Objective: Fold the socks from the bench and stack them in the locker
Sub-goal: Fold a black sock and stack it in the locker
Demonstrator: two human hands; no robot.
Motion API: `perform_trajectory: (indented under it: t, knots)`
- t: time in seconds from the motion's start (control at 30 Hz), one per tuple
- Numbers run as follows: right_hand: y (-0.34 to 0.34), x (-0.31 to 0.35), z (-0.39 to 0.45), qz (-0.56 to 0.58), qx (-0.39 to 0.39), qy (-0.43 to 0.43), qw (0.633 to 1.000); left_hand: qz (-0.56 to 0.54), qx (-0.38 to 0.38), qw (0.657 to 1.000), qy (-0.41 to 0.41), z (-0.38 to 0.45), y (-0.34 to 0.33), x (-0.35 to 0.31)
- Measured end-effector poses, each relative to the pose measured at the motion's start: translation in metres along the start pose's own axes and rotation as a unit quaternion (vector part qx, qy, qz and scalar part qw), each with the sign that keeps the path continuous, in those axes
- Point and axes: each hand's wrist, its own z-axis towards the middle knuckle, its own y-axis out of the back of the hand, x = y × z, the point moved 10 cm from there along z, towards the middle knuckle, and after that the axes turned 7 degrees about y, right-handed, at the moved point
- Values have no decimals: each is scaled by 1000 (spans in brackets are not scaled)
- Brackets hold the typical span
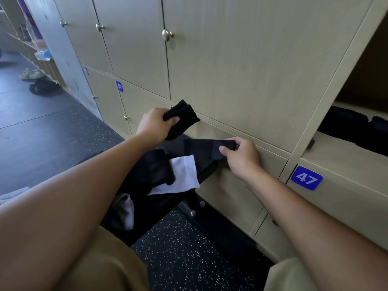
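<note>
Two hands work: left hand [154, 124] grips a folded black cotton sock [181, 118], right hand [239, 156] pinches a flat dark grey sock [206, 147]; I would align edges before folding.

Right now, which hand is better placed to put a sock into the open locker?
Probably the left hand: it already grips a folded black sock, ready to stack. The right hand is nearer the open locker, but only pinches an unfolded dark sock.
</note>
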Motion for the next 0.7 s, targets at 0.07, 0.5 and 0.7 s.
perform_trajectory:
  t: [0.07, 0.5, 0.7]
  knots:
    - [12, 7, 1, 3, -12, 18, 1000, -14, -6, 1000, -17, -4, 3, -13]
    - [109, 42, -36, 79, -15, 52, 995, -39, 33, 992, -119, -52, 8, -102]
    - [170, 46, -60, 69, -38, 39, 996, -35, 90, 983, -156, -82, -17, -130]
